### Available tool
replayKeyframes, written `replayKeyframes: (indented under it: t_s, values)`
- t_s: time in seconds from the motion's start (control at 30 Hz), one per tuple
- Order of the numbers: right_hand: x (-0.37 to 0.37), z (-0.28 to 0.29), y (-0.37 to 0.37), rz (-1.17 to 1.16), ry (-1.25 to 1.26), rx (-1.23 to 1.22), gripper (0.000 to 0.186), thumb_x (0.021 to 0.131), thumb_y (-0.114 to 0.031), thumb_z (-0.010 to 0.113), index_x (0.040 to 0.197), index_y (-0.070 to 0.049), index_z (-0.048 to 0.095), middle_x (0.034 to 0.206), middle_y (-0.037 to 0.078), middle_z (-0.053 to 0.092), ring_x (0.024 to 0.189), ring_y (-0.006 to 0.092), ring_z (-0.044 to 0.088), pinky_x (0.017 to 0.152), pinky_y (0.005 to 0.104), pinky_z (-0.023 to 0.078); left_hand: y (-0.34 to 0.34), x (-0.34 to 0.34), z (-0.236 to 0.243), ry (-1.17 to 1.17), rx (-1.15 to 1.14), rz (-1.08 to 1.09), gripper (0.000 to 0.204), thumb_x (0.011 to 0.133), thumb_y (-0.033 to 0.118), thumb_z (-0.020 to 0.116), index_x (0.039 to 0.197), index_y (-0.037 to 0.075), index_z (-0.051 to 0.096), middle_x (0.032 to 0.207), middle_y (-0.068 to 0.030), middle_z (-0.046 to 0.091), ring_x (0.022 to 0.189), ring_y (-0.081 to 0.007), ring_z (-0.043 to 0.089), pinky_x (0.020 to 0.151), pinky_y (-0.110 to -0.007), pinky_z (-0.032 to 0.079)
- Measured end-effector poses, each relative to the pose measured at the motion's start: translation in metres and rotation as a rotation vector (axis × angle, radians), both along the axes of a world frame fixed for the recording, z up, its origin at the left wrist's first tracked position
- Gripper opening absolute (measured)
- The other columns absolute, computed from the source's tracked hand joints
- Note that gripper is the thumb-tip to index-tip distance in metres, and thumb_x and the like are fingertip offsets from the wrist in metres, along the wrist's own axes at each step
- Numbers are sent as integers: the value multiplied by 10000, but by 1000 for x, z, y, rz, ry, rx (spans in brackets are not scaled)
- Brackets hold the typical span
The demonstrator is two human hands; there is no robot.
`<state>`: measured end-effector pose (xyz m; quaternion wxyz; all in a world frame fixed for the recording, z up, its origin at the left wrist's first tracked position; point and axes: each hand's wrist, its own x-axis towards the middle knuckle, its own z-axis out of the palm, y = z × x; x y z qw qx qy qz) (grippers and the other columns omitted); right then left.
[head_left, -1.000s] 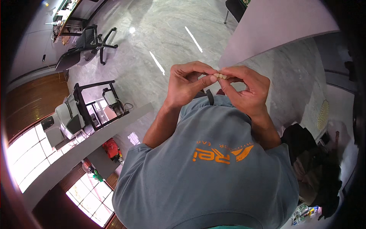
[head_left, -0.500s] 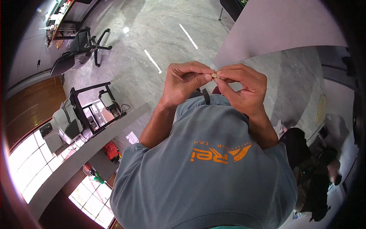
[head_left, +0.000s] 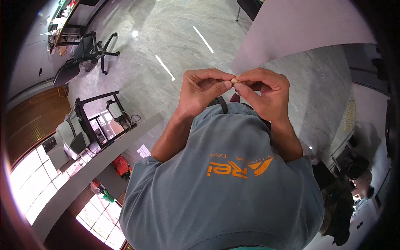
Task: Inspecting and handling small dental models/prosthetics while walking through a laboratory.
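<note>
Between my fingertips, in front of my chest, is a small rounded tan thing (head_left: 234,81) that looks like a peanut. My left hand (head_left: 204,89) pinches it from the left with thumb and forefinger. From the other side, the thumb and forefinger of my right hand (head_left: 266,91) press on it too, so the fingertips of both hands almost meet. Fingers cover part of it, and its exact kind is hard to make out. Both hands are held up in the air above the floor.
A wheeled office chair (head_left: 85,54) stands by a desk at the far left. Nearer on the left is a black metal frame (head_left: 98,121). A pale curved panel (head_left: 308,29) rises at the far right. Someone in dark clothes (head_left: 339,208) is at the lower right.
The small tan thing looked longer across my fingertips before and now shows as a rounder piece. My right hand has shifted slightly left. The person at the lower right has moved.
</note>
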<state>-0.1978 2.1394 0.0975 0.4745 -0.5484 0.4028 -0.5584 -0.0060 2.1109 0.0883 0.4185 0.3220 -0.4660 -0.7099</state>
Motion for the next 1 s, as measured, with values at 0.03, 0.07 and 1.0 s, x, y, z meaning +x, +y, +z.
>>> replayKeyframes:
  t_s: [0.03,0.07,1.0]
  values:
    - [0,0,1,9,-11,28,135,814,59,715,944,25,719,868,93,714,762,111,689,646,214,566,1,0,0,-12,2,-1,141,872,-68,665,1006,-74,708,968,-148,714,909,-168,676,802,-285,555]
    - [0,0,2,18,-47,37,129,818,53,718,945,27,717,865,92,716,758,105,685,643,208,558,1,0,0,-24,3,-2,141,871,-66,667,1006,-75,708,966,-149,714,906,-167,677,800,-285,555]
    - [0,-1,25,-50,-19,103,145,810,41,736,951,21,706,854,85,717,765,95,684,665,219,566,12,-8,-5,-5,-202,-26,169,828,-107,688,989,-57,694,994,-153,687,953,-186,664,857,-312,527]
